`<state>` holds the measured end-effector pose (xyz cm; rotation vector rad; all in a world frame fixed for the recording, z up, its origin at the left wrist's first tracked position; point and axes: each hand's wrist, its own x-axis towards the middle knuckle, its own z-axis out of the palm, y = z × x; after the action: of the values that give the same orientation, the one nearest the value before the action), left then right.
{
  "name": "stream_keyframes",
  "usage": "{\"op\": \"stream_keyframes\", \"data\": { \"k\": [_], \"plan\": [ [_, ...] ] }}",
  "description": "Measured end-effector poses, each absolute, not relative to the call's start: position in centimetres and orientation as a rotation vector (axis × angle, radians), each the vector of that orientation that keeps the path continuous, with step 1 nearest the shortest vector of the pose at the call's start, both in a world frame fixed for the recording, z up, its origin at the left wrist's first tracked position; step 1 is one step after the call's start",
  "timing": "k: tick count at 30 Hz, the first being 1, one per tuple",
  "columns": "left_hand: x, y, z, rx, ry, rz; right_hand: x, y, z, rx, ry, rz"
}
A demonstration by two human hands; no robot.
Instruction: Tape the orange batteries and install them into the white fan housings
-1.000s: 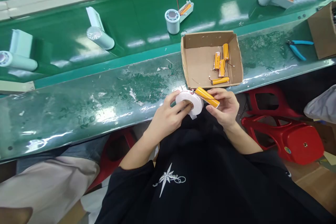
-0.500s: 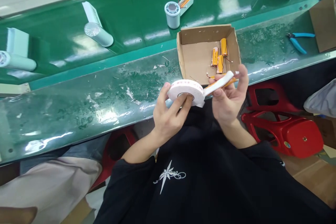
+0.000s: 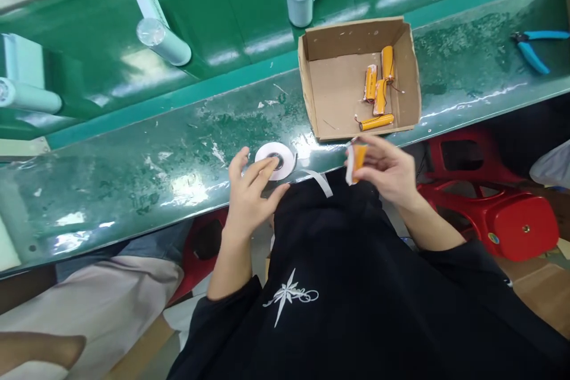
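A roll of white tape [image 3: 286, 157] lies at the front edge of the bench, its loose end [image 3: 321, 181] hanging over the side. My left hand [image 3: 252, 196] is over the roll with fingers spread, the fingertips at its core. In my right hand [image 3: 387, 169] is an orange battery pack [image 3: 360, 156] with a white strip of tape along one side, pinched between thumb and fingers. Just beyond it stands an open cardboard box [image 3: 332, 89] with several orange battery packs [image 3: 380, 97] inside.
Light-blue cylindrical housings [image 3: 299, 0] stand or lie on the green surface [image 3: 222, 18] behind the bench. Blue-handled cutters [image 3: 532, 50] rest at the right. A red stool [image 3: 525, 222] is below on the right, and a person's sleeve [image 3: 111, 291] shows at the lower left.
The tape roll has gone from my left hand down onto the bench, and that hand has opened. The strip is now apart from the roll, on the battery pack in my right hand.
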<state>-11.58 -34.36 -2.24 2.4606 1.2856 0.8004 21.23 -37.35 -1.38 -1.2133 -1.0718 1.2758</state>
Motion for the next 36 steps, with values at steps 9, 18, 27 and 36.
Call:
{"op": "stream_keyframes", "data": {
  "k": [9,18,27,36],
  "plan": [
    [-6.3,-33.5,-0.2,2.199,1.084,0.821,18.4,-38.9,-3.4,-1.054,-1.17,1.647],
    [-4.5,-34.1,-0.6,2.192,1.168,0.733,18.9,-39.4,-4.2,-1.208,-1.513,1.321],
    [-4.2,-34.6,-2.1,2.46,1.273,0.584,19.0,-37.7,-2.8,-1.393,-1.993,1.243],
    [-4.8,-34.5,-0.7,2.297,1.115,0.358,18.7,-37.4,-1.5,-1.353,-1.875,1.585]
  ]
}}
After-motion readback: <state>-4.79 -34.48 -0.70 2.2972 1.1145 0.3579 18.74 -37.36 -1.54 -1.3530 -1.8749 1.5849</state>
